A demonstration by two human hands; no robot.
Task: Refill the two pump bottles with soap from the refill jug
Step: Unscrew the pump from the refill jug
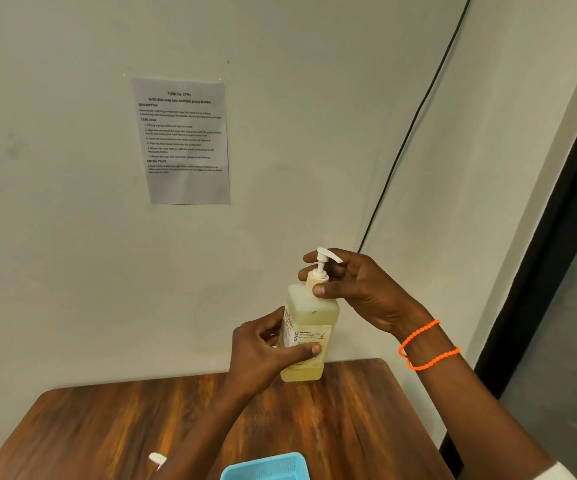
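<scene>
While held above the wooden table, pump bottle gripped by left hand, right hand fingers curled round pump collar.

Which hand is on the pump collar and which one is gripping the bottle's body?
The right hand, wearing the orange bands, pinches the collar of the pump bottle. The left hand grips the labelled body lower down.
</scene>
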